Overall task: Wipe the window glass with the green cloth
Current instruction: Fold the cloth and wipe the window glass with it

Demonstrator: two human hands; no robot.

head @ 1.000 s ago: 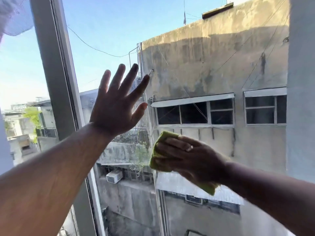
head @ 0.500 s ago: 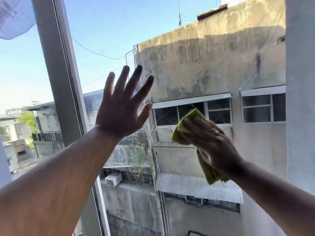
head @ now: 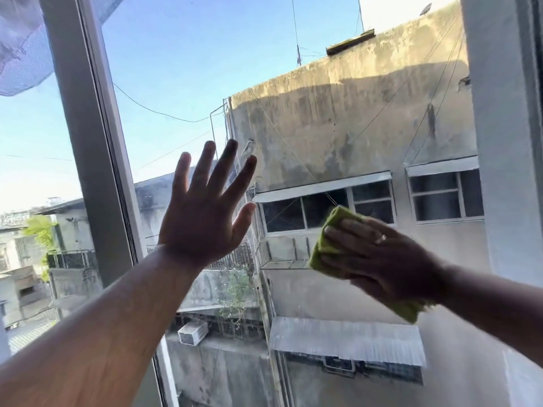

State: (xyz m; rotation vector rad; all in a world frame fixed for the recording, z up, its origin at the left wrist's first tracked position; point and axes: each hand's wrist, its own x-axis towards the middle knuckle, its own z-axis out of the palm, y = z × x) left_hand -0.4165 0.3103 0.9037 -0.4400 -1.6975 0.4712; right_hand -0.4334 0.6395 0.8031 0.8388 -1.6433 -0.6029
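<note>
The window glass fills most of the view, with a stained concrete building seen through it. My right hand presses the folded green cloth flat against the pane at middle right; another corner of the cloth sticks out below my wrist. My left hand rests flat on the glass to the left of the cloth, fingers spread, holding nothing.
A grey vertical window frame stands just left of my left hand. A white frame post bounds the pane on the right. A bit of mesh netting hangs at the top left.
My right hand has shifted to the right and turned more sideways on the glass, with the cloth under it. The left hand stays planted on the pane. The view has tilted upward.
</note>
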